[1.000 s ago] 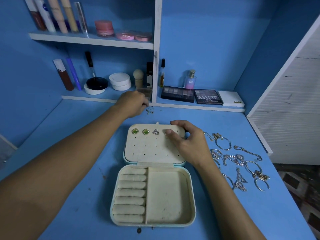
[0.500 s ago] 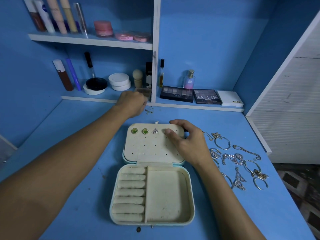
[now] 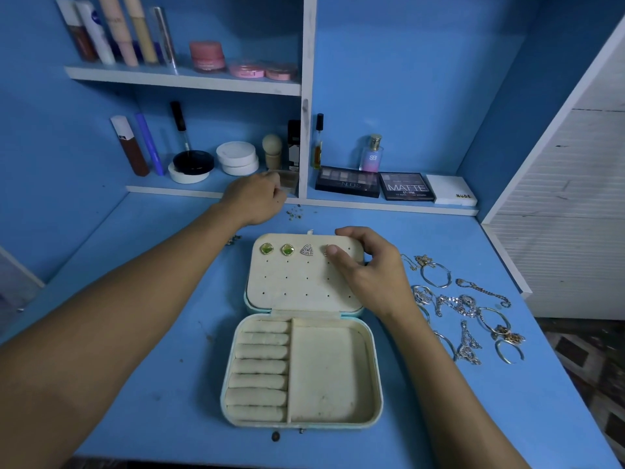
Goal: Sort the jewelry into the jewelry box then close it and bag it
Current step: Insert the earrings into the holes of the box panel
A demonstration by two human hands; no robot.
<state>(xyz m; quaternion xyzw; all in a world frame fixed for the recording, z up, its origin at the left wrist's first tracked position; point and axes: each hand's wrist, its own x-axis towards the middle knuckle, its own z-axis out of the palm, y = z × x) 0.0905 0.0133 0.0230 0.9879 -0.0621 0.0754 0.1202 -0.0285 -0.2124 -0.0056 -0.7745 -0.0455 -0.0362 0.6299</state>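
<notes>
Box (image 3: 301,367) lies open mid-desk (image 3: 142,384), its lid (image 3: 297,279) flat, three studs (image 3: 286,249) across the top row. Right hand (image 3: 368,269) grips the lid's far corner, thumb (image 3: 338,257) pressing a fourth stud. Left hand (image 3: 253,198) curls beyond the box, pinching something I cannot make out; loose jewelry (image 3: 466,313) lies right of the box.

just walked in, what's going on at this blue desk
A person is loading earrings into the open jewelry box. The right hand pinches a stud against the lid panel, beside three earrings already pinned. The left hand reaches toward small loose pieces. Bracelets and chains wait on the desk.
</notes>
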